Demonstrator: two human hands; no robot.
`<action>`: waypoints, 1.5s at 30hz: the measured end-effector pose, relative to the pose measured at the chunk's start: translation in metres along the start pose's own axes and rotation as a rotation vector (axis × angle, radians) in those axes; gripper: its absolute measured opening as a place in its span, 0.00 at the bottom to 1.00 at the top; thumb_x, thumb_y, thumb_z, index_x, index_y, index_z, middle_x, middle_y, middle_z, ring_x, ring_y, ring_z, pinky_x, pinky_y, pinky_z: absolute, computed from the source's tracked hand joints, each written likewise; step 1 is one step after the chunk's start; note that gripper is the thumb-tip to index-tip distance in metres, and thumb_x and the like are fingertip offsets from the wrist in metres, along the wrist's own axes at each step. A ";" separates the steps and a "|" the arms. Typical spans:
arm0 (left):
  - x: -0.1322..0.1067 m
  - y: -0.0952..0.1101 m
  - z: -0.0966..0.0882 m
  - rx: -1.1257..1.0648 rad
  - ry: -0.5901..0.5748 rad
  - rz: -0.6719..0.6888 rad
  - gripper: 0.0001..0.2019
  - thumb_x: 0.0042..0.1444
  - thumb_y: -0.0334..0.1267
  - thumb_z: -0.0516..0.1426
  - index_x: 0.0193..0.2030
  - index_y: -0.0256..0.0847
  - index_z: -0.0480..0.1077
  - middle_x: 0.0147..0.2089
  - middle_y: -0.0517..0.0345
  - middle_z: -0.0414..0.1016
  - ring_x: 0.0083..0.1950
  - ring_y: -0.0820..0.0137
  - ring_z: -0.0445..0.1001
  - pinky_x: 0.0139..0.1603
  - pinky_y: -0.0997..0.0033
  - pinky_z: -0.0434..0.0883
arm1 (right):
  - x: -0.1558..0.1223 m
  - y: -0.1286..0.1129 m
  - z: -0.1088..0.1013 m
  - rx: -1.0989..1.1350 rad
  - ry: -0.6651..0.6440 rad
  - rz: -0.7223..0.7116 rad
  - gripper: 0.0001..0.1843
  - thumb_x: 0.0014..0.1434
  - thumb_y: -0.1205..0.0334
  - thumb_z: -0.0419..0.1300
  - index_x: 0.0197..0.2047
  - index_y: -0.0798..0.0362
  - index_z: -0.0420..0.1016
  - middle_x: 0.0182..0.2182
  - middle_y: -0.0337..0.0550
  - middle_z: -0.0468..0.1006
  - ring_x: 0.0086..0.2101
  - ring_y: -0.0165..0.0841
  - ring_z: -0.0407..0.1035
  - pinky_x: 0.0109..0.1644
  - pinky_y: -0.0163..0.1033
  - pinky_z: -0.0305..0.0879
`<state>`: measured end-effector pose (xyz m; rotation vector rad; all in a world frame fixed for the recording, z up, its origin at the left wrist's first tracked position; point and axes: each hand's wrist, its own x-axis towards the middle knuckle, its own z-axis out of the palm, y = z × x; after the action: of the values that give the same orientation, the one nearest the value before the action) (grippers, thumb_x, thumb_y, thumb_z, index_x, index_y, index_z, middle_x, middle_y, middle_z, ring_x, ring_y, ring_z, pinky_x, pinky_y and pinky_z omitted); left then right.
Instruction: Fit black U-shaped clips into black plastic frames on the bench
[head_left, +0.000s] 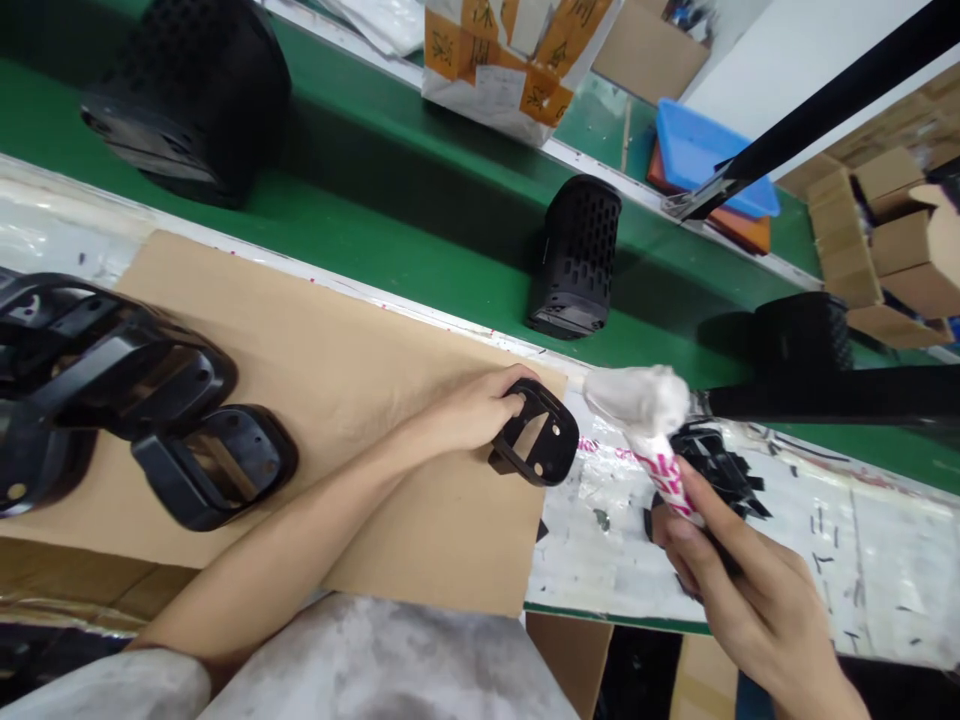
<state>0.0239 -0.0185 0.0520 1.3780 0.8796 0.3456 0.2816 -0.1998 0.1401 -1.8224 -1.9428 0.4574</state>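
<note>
Head view: left hand [469, 412] grips a black plastic frame [561, 445] at the right edge of a tan cardboard sheet [390, 520], fingers [510, 385] hooked over its upper rim. Its long axis runs roughly sideways, far end pointing right toward a white rag [637, 400]. Right hand [750, 590] clenches the rag's pink-printed wrap [667, 480], lower right. More black frames [217, 470] lie at left on the sheet.
</note>
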 end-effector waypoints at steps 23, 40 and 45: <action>-0.001 0.004 0.000 0.079 -0.065 -0.016 0.21 0.61 0.35 0.51 0.58 0.47 0.75 0.52 0.57 0.84 0.45 0.64 0.81 0.42 0.68 0.75 | 0.013 0.013 0.003 -0.195 -0.301 -0.024 0.27 0.77 0.56 0.55 0.76 0.43 0.68 0.46 0.42 0.88 0.35 0.35 0.84 0.33 0.36 0.82; 0.007 -0.011 -0.009 0.168 -0.052 0.404 0.21 0.75 0.42 0.51 0.70 0.46 0.71 0.71 0.56 0.76 0.72 0.61 0.73 0.74 0.63 0.67 | 0.003 0.008 0.000 -0.022 -0.419 -0.056 0.29 0.78 0.61 0.54 0.79 0.42 0.63 0.47 0.43 0.87 0.43 0.31 0.83 0.48 0.30 0.79; 0.008 -0.015 -0.006 0.159 -0.030 0.450 0.21 0.74 0.43 0.52 0.70 0.45 0.71 0.70 0.55 0.77 0.71 0.59 0.74 0.72 0.61 0.68 | 0.002 0.003 0.007 -0.015 -0.423 -0.073 0.28 0.79 0.62 0.52 0.79 0.43 0.64 0.40 0.41 0.83 0.36 0.29 0.79 0.46 0.31 0.79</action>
<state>0.0211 -0.0117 0.0353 1.7241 0.5741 0.6053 0.2809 -0.1972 0.1325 -1.7617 -2.2799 0.8635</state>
